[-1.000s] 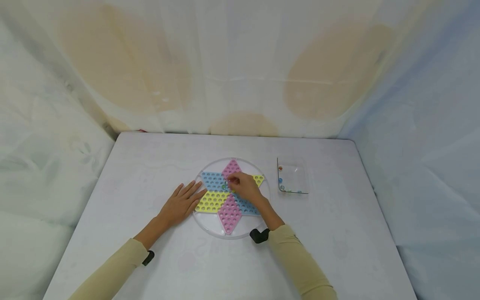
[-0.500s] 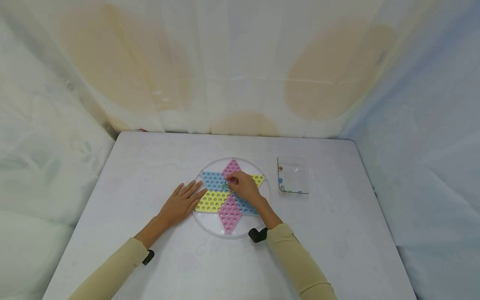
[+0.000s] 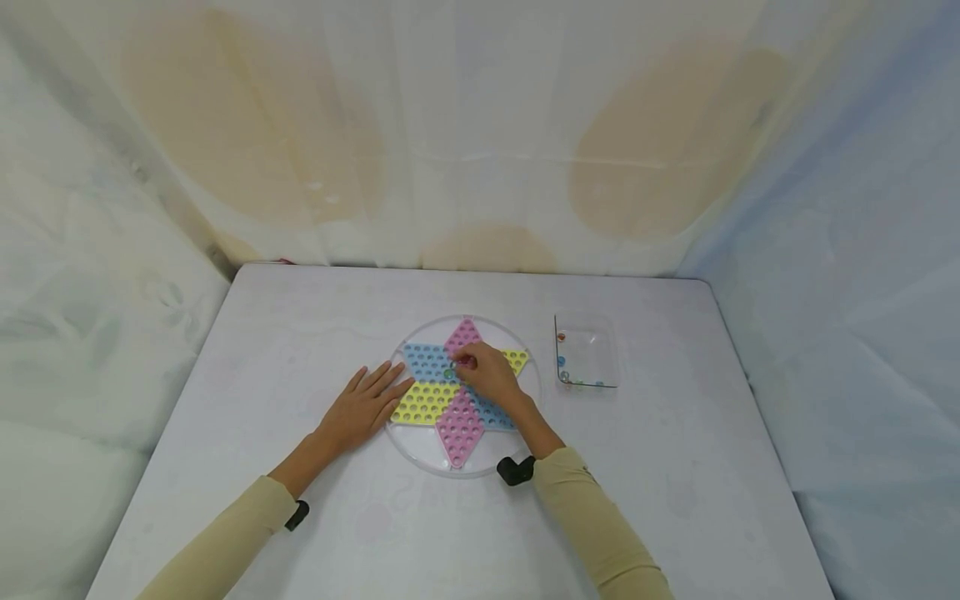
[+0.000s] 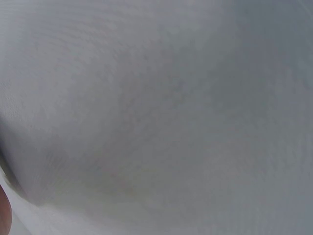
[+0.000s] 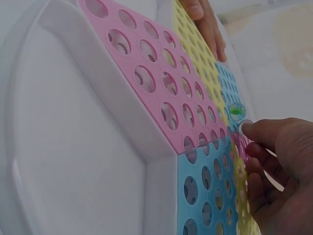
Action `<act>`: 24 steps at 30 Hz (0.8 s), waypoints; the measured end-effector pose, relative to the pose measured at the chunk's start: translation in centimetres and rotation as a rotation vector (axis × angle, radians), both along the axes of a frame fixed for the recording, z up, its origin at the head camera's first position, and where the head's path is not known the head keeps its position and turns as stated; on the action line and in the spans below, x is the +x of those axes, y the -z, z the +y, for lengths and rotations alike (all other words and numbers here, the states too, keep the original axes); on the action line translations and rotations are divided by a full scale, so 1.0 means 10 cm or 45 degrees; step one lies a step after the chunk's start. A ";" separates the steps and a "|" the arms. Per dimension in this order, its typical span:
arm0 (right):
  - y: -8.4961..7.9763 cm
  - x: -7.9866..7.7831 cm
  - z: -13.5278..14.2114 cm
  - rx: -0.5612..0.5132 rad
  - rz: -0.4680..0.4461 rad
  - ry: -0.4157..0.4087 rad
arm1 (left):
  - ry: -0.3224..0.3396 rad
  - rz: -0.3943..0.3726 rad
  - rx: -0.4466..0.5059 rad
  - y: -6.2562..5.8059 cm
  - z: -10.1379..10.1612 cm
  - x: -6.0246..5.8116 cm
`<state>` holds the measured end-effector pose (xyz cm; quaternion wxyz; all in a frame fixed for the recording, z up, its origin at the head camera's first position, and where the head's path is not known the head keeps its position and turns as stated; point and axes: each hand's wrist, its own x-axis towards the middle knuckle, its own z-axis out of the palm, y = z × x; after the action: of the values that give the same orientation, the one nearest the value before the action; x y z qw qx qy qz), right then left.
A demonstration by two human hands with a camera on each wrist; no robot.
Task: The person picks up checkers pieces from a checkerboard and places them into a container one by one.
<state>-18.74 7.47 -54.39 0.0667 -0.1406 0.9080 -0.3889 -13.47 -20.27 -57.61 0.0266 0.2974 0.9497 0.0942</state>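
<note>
A Chinese checkers board (image 3: 459,433), a star of pink, yellow and blue panels with holes on a round clear base, lies on the table. My left hand (image 3: 363,410) rests with spread fingers against its left side. In the right wrist view those left fingers (image 5: 208,29) touch the far edge. Over the board's middle, my right hand (image 3: 491,372) has thumb and fingers drawn together, pinching a clear marble (image 5: 244,126) mostly hidden by the fingertip. Just beside it, a clear marble with a green core (image 5: 237,111) sits on the blue panel.
To the right of the board, a clear square tray (image 3: 588,354) holds several marbles along its left and front sides. White cloth covers the table (image 3: 660,467), and pale curtains (image 3: 480,150) hang behind and at both sides. The left wrist view shows mostly blurred white cloth.
My right hand and forearm have shifted very slightly left over the board's middle. The left hand, board and tray stay where they were.
</note>
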 end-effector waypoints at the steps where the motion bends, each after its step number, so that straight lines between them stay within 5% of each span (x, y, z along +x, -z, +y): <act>1: 0.00 0.00 0.00 -0.002 -0.009 0.003 | -0.001 0.002 -0.002 0.00 0.00 0.00; 24: -0.12 0.04 0.12 -0.131 -0.043 0.042 | 0.012 0.032 0.014 0.01 0.00 -0.01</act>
<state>-18.36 8.66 -53.22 0.0683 -0.1224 0.8879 -0.4383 -13.52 -20.31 -57.73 0.0136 0.3031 0.9481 0.0958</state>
